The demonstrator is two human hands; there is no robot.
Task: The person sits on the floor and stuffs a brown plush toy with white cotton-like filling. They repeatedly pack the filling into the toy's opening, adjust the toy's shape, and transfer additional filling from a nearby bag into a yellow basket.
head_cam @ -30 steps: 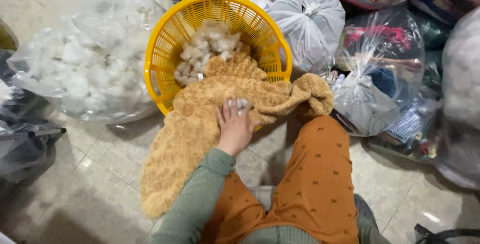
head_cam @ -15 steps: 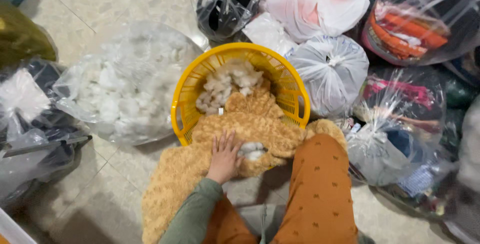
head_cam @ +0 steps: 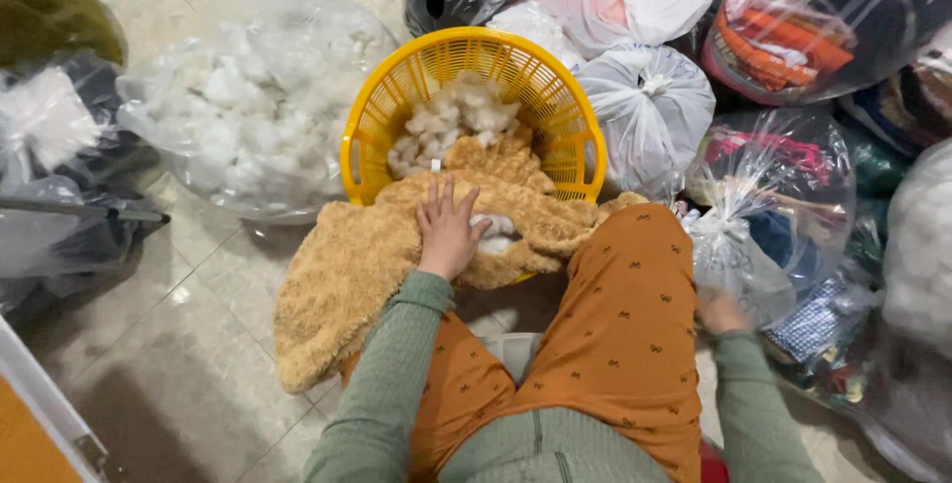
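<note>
Stuffing (head_cam: 493, 232) is showing white through an opening in the tan plush skin (head_cam: 367, 265) draped over the yellow basket (head_cam: 565, 96). Your left hand (head_cam: 448, 230) is pressing flat, fingers spread, gripping nothing. Your right hand (head_cam: 721, 312) is blurring; its grip is unclear. Most of the skin is lying limp.

Tiled floor (head_cam: 188, 364) bears yellow basket (head_cam: 565, 116), stuffing bag (head_cam: 248, 116), tied bags (head_cam: 650, 111).

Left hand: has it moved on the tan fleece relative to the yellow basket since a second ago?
Cannot tell; the left hand rests on the tan fleece below the yellow basket, as before.
</note>
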